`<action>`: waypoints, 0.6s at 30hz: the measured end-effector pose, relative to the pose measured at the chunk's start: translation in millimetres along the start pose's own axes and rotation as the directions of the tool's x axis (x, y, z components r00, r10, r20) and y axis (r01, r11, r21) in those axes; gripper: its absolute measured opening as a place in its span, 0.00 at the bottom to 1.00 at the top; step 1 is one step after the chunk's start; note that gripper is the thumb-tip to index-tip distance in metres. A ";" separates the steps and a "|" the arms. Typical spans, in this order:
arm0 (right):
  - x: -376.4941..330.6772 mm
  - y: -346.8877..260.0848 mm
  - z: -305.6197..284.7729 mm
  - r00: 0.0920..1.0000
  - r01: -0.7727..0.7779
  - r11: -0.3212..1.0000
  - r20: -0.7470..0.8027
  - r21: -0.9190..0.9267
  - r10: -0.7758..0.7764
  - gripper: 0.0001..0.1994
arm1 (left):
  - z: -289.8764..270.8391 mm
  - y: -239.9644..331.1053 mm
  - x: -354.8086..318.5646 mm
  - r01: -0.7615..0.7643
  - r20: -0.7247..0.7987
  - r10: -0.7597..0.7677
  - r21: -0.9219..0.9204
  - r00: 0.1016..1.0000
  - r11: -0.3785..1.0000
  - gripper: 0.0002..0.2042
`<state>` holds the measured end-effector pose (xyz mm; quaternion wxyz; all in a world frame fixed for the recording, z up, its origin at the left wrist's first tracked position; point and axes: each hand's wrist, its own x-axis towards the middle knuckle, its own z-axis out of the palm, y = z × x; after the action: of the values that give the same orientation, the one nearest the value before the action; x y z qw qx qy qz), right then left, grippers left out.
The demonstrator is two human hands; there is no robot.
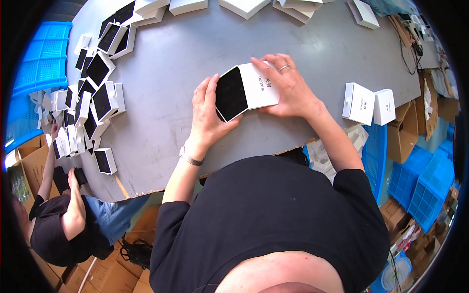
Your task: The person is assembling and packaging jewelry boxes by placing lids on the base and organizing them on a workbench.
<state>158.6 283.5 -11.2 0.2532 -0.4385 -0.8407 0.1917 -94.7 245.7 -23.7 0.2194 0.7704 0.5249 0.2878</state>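
Observation:
Over the grey table, both of my hands hold a small white drawer-style box. Its tray, lined in black, sticks out to the left of the white outer sleeve, which has dark print on top. My left hand is closed around the tray's left side, thumb along the near edge. On the sleeve's right end, my right hand grips with fingers at the far edge and thumb side near. How far the tray reaches inside the sleeve is hidden.
Many black-lined trays crowd the table's left side. Two closed white boxes stand at the right edge, and more white boxes line the far edge. Blue crates flank the table. A co-worker is at the lower left.

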 end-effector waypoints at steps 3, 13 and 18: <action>6.8 8.1 -6.9 0.992 0.073 0.994 0.100 0.084 -0.081 0.54 | -17.9 -5.7 0.1 0.009 0.208 0.015 -0.117 0.978 0.993 0.51; 19.6 -38.2 28.0 0.996 0.093 0.992 0.012 -0.083 -0.093 0.47 | 33.9 11.5 20.4 -0.001 -0.114 -0.058 -0.458 0.992 0.889 0.67; 7.4 -25.3 -29.4 0.983 -0.130 0.908 0.067 -0.398 0.170 0.39 | -55.6 -33.2 37.3 0.010 -0.348 0.135 0.384 0.928 0.923 0.37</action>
<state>156.2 278.9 28.0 0.1025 -0.5334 -0.8374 0.0603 -144.2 294.2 4.1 -0.0452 0.7469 0.5771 0.3272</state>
